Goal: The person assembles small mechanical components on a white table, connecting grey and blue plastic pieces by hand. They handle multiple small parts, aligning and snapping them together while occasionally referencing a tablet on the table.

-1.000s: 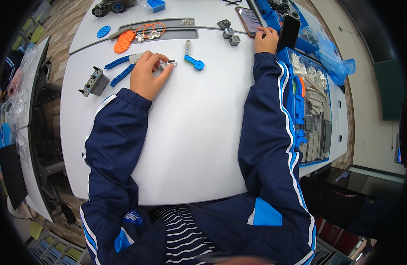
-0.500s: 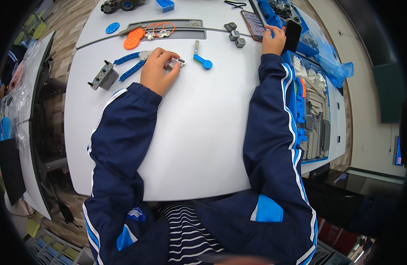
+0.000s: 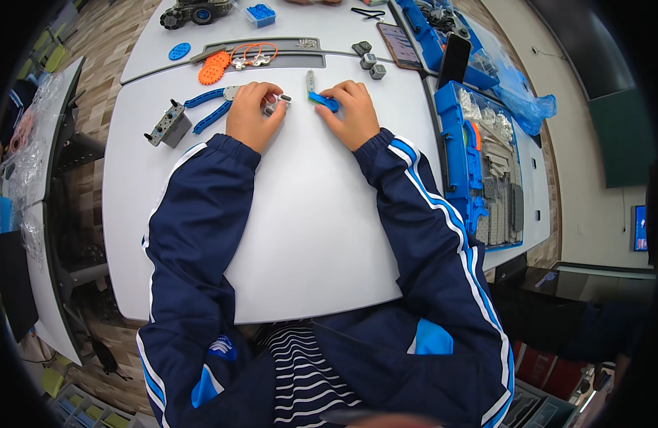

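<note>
My left hand [image 3: 250, 120] is closed around a small white-and-grey building piece [image 3: 281, 101], which pokes out past the thumb and fingertips. Facing it, my right hand [image 3: 354, 118] pinches a small assembly of a blue gear piece [image 3: 324, 102] and a light grey beam [image 3: 311, 80]; fingers cover part of the gear. A blue-handled tool with a grey head [image 3: 213, 108], like pliers, lies just left of my left hand. Further left stands a grey box-shaped block [image 3: 170, 124] with pegs on top.
Orange gears [image 3: 215, 68], an orange cord [image 3: 254, 51] and a blue disc [image 3: 179, 51] lie toward the back. Small grey cubes [image 3: 369, 60] sit near a tablet [image 3: 400, 46] and a black phone [image 3: 454, 60]. At right, a blue bin [image 3: 450, 153] holds sorted building parts.
My right hand has left the black phone, coming left and nearer to take hold of the blue gear assembly. My left hand stays nearly in place with its piece.
</note>
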{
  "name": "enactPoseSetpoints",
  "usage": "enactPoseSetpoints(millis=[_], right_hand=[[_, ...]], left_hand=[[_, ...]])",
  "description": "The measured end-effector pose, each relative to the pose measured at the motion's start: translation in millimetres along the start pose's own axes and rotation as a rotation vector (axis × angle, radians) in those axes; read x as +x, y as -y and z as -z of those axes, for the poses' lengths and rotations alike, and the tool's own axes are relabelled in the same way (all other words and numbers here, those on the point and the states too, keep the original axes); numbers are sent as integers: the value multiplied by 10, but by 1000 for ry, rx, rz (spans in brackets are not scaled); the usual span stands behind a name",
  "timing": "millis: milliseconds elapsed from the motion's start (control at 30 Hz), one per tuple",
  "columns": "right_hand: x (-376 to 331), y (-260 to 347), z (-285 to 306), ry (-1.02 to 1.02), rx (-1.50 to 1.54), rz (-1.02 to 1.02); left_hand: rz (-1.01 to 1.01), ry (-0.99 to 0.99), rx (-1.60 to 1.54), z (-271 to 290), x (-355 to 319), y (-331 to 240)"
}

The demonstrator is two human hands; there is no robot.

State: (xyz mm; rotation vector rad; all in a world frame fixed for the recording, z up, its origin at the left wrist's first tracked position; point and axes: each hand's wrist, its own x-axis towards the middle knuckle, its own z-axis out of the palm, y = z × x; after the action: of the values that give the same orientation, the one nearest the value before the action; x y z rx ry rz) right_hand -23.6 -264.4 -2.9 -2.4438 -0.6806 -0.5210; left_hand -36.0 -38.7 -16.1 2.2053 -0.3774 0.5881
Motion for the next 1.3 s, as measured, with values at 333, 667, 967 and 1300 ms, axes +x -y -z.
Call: enactPoseSetpoints(millis=[333,667,967,1300], right_hand=[[-68,-57,59,22,391,-152],[-46,-127,32,-89,175,15],[-52,-177,-43,-89,148,26],[-37,-72,28,-210,47,43]], left_hand=[[64,40,-9,2,-17,8],[30,-11,94,-29,-26,23],[33,-3,98,-14,-18,10],[45,-4,103,-19,-20,8]])
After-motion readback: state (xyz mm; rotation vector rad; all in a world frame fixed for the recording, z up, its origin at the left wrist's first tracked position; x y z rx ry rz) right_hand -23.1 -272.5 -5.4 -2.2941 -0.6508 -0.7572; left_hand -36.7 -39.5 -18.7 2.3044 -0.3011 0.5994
